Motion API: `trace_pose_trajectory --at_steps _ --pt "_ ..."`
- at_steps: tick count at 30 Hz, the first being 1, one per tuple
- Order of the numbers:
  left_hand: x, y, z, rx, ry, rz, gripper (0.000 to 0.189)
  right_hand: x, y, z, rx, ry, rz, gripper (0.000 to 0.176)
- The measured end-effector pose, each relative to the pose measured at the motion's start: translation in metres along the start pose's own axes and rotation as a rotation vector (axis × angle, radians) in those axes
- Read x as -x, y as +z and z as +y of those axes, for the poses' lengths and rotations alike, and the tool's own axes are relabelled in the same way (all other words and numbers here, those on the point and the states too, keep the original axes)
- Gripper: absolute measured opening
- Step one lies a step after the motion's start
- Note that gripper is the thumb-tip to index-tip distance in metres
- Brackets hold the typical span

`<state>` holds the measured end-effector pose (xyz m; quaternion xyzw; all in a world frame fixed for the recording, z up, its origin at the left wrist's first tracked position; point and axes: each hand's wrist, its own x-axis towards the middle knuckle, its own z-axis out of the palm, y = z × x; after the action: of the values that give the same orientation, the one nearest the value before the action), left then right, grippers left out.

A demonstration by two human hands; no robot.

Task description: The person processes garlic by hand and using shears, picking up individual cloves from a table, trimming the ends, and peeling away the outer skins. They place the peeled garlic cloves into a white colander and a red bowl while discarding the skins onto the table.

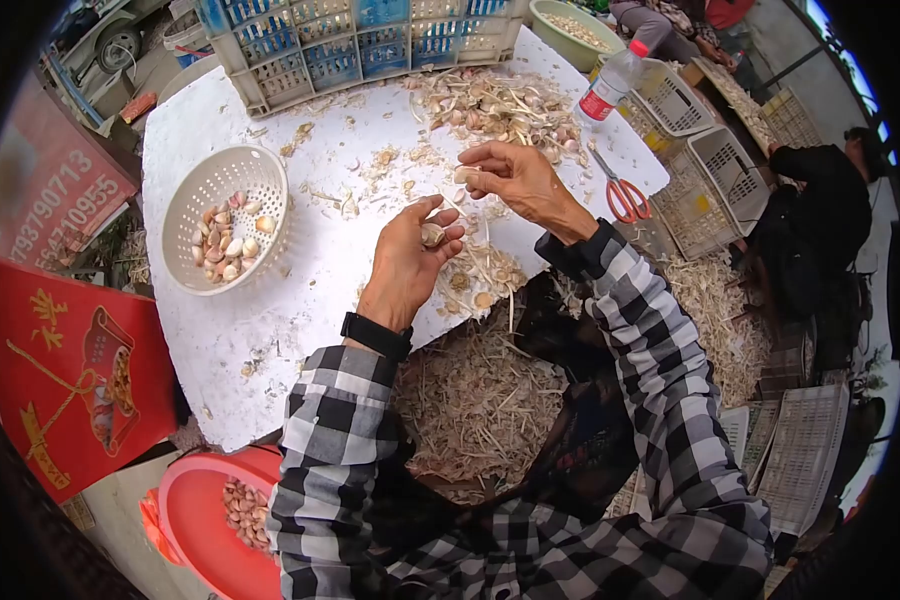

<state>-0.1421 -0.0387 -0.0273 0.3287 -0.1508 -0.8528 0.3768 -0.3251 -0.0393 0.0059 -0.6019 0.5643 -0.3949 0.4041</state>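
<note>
The left hand (408,262) is pinching a garlic clove (432,235) over the white tabletop (300,260); the right hand (518,182), farther right, is gripping a garlic piece (466,175)

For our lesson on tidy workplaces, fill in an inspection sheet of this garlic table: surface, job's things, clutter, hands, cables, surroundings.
Surface: white table, strewn with skins.
Job's things: garlic pile; cloves in white basket.
Clutter: red scissors, plastic bottle, husks on the ground.
Hands: left hand holds a clove; right hand pinches a garlic piece.
Cables: nothing seen.
Surroundings: crate, red basin, another person at right.
</note>
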Motion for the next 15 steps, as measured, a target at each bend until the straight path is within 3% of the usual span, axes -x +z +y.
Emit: trace_pose_trajectory --at_steps 3,5,9,15 --pt "0.004 0.007 -0.003 -0.085 -0.015 -0.022 0.028 0.011 0.005 -0.010 0.022 -0.023 -0.091 0.024" --pt "0.001 0.003 -0.004 -0.185 0.043 -0.174 0.023 0.019 0.012 -0.008 -0.063 -0.029 -0.102 0.022" --pt "-0.001 0.001 -0.001 -0.257 0.021 -0.170 0.017 0.026 0.022 -0.015 -0.133 0.050 -0.053 0.017" --pt "0.001 0.007 -0.003 -0.487 0.141 -0.020 0.017 0.033 0.031 -0.017 -0.031 0.013 0.035 0.013"
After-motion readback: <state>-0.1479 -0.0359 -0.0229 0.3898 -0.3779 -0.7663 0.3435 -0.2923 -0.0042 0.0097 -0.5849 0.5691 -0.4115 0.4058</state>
